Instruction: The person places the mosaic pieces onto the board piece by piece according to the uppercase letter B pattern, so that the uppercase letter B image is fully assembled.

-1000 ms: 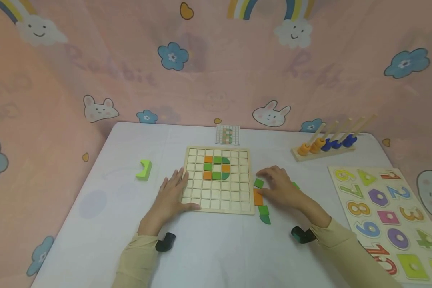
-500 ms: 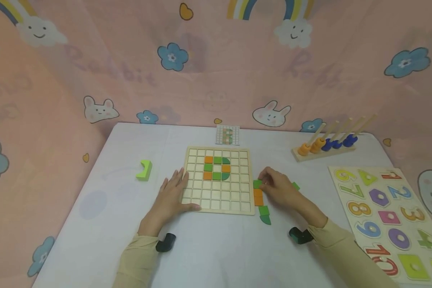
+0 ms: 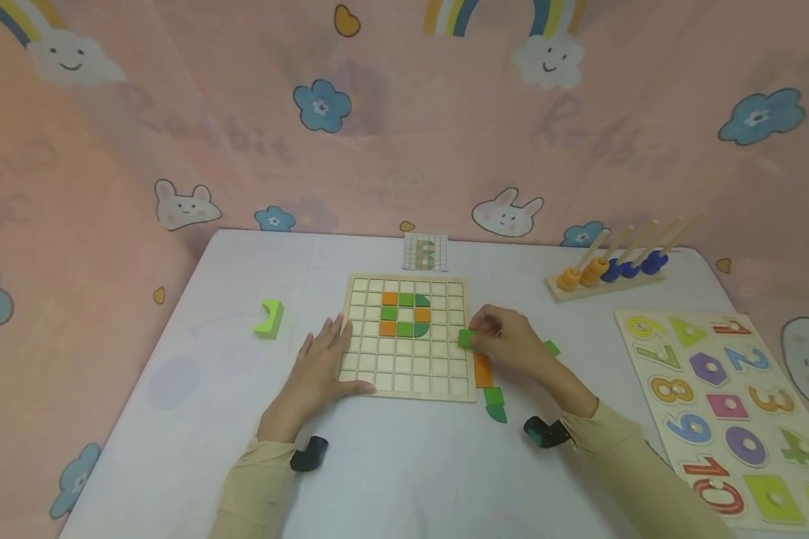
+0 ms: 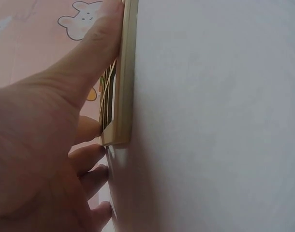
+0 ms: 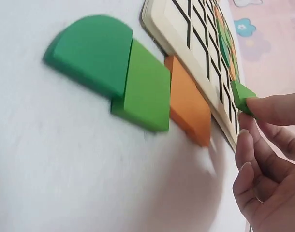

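My right hand pinches a light green square tile between thumb and finger, over the right edge of the gridded wooden board. The right wrist view shows that green tile at the fingertips. My left hand lies spread at the board's left edge, its thumb along the front left corner. On the board, orange, light green and dark green tiles form a ring around one bare cell. Beside the board lie orange tiles, a green square and a dark green quarter-round tile.
Behind the board lies a pattern card. A lime-green notched block stands at left. A peg stacker with orange and blue beads and a number puzzle board occupy the right side. Another green tile shows behind my right hand.
My right hand has picked up the green square tile from beside the board and moved it left over the board's edge. My left hand has stayed put.
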Demonstrator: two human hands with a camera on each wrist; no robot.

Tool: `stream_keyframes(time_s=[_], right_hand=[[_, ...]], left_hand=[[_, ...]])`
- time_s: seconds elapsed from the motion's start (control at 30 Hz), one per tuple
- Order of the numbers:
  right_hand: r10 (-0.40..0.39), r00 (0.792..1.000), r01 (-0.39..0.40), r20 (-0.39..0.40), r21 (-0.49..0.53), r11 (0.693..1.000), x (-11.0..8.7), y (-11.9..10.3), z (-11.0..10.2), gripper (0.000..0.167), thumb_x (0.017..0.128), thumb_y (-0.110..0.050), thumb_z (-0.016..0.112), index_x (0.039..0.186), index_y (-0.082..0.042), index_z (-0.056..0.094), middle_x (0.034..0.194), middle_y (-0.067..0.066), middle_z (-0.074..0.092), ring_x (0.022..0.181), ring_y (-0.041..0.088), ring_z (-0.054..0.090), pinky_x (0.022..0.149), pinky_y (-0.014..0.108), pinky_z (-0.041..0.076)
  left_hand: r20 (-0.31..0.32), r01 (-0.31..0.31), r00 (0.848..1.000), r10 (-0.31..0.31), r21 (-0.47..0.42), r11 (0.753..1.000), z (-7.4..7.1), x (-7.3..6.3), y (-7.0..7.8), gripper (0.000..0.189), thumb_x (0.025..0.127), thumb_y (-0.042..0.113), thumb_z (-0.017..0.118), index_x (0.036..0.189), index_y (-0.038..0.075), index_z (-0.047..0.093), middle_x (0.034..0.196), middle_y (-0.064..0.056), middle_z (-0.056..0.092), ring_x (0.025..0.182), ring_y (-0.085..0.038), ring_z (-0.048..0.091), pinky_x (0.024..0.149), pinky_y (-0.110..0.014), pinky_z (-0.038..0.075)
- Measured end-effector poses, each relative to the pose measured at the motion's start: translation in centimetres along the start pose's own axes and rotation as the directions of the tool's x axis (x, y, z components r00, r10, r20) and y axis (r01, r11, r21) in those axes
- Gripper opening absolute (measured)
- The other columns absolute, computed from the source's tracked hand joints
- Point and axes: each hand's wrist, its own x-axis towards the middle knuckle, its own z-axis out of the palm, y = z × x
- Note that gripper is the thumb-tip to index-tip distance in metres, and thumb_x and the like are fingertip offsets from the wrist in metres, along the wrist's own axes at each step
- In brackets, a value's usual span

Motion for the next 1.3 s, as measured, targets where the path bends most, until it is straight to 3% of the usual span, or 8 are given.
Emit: stream_keyframes(time_s=[0.47, 0.73, 1.03, 1.3], right_hand=[[-0.104, 0.995, 0.104, -0.009, 0.099, 0.99, 2.6, -3.5, 4.7, 0.011, 0.096, -0.006, 0.074, 0.106, 0.0, 0.075, 0.097, 0.012, 0.076, 0.088, 0.02, 0.069, 0.079, 0.028, 0.057], [-0.139, 0.99, 0.136, 0.018, 0.109, 0.985, 3.3, -5.3, 6.7, 0.006, 0.095, -0.005, 0.076, 0.1, -0.002, 0.078, 0.089, 0.008, 0.075, 0.078, 0.014, 0.063, 0.07, 0.022, 0.054], [-0.135, 0.99, 0.131, 0.05, 0.082, 0.988, 3.6, -6.4, 8.0, 0.005, 0.096, -0.01, 0.078, 0.095, -0.005, 0.078, 0.084, 0.004, 0.073, 0.072, 0.011, 0.059, 0.063, 0.019, 0.049], [-0.147, 0.985, 0.147, 0.094, 0.007, 0.989, 3.7, -6.6, 8.3, 0.004, 0.097, -0.01, 0.077, 0.094, -0.007, 0.078, 0.091, 0.004, 0.071, 0.076, 0.013, 0.055, 0.067, 0.021, 0.046]], left_hand=[[0.008, 0.0, 1.0, 0.0, -0.009, 1.0, -0.1, 0.0, -0.3, 0.121, 0.077, 0.049, 0.092, 0.167, 0.003, 0.026, 0.179, -0.014, 0.014, 0.167, -0.035, 0.009, 0.136, -0.058, 0.006], [0.005, -0.017, 1.0, 0.017, 0.008, 1.0, -0.1, 0.0, -0.3, 0.121, 0.078, 0.051, 0.091, 0.167, 0.003, 0.025, 0.179, -0.014, 0.014, 0.167, -0.035, 0.009, 0.136, -0.059, 0.007], [0.002, -0.023, 1.0, 0.023, 0.011, 1.0, -0.2, -0.1, -0.2, 0.121, 0.078, 0.051, 0.09, 0.167, 0.002, 0.025, 0.178, -0.015, 0.013, 0.167, -0.036, 0.01, 0.136, -0.06, 0.008], [0.007, -0.015, 1.0, 0.014, 0.012, 1.0, -0.2, 0.0, -0.2, 0.122, 0.078, 0.051, 0.091, 0.167, 0.003, 0.024, 0.179, -0.014, 0.013, 0.167, -0.036, 0.009, 0.136, -0.06, 0.008]])
